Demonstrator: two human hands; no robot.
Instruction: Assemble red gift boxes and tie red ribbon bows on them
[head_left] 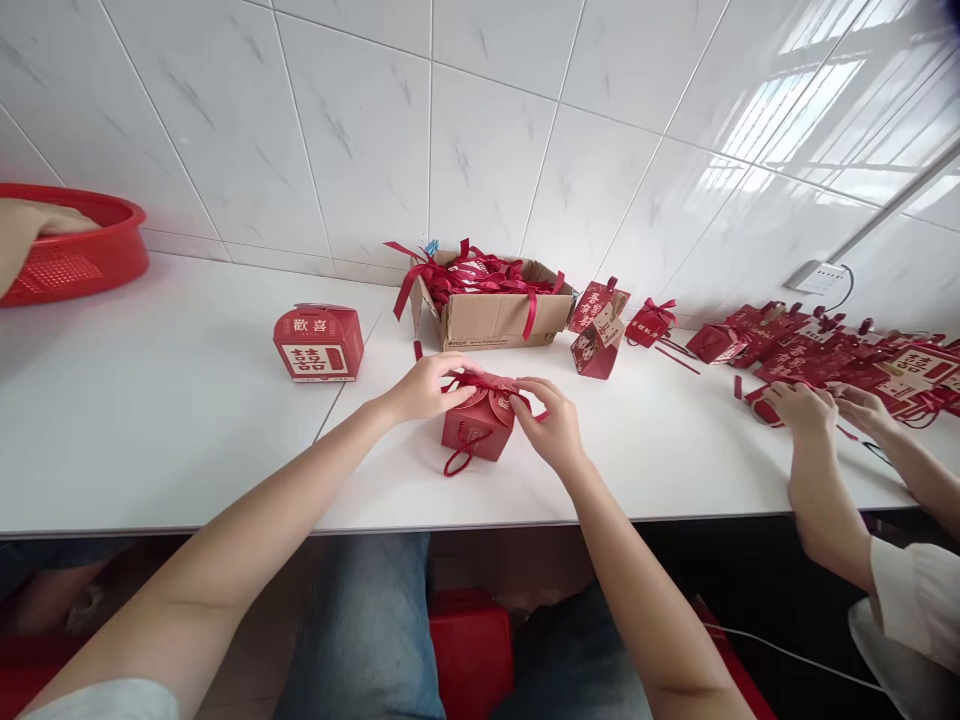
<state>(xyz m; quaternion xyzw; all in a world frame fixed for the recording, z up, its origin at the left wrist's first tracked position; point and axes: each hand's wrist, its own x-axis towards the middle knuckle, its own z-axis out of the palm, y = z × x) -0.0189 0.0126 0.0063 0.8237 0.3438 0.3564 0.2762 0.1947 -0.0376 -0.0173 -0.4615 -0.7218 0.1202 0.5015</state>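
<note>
A small red gift box (478, 437) stands on the table in front of me, its petal-like top flaps folded inward. A red cord handle (459, 462) hangs down its front. Across the top lies a dark red ribbon (474, 380), gathered in what looks like a bow. My left hand (429, 388) pinches the ribbon's left side between thumb and fingers. On the right side, the thumb and index finger of my right hand (553, 425) close on the ribbon near the box's edge. Fingers partly cover the ribbon at both ends.
Behind the box sits a cardboard box (499, 322) full of red ribbons. A red-and-cream box (319, 345) stands left; a red basket (82, 265) is farther left. Right are a house-shaped box (598, 347), a bowed box (651, 323), many red boxes and a co-worker's hands (806, 408).
</note>
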